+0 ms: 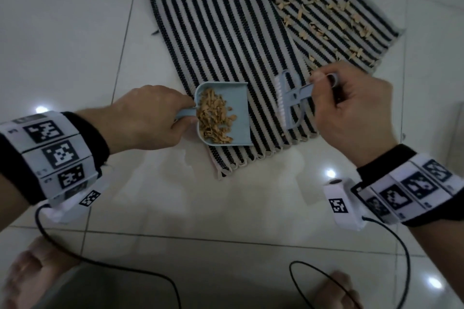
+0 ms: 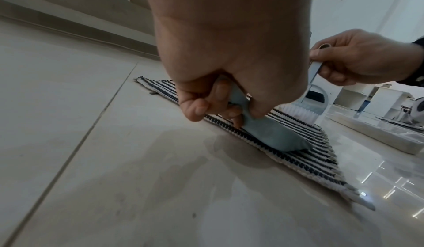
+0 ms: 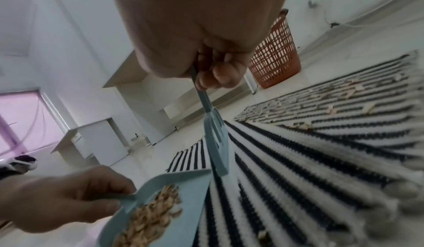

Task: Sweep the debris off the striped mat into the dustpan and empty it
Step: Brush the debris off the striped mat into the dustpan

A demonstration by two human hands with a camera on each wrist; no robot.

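Two hands busy: left hand (image 1: 150, 115) grips pale-blue plastic dustpan (image 1: 238, 113) w/ tan debris (image 1: 214, 118) on black-and-white striped woven mat (image 1: 226, 40); right hand (image 1: 356, 110) grips pale-blue brush (image 1: 291, 100) beside it.

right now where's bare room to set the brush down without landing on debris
Free: the near striped mat beyond the dustpan, and the floor tiles left of it. Crowded: the far mat, strewn with debris, just past the brush.

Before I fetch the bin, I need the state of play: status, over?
Left hand grips dustpan, loaded with debris. Right hand holds brush. Far mat still littered. Nothing in the way.
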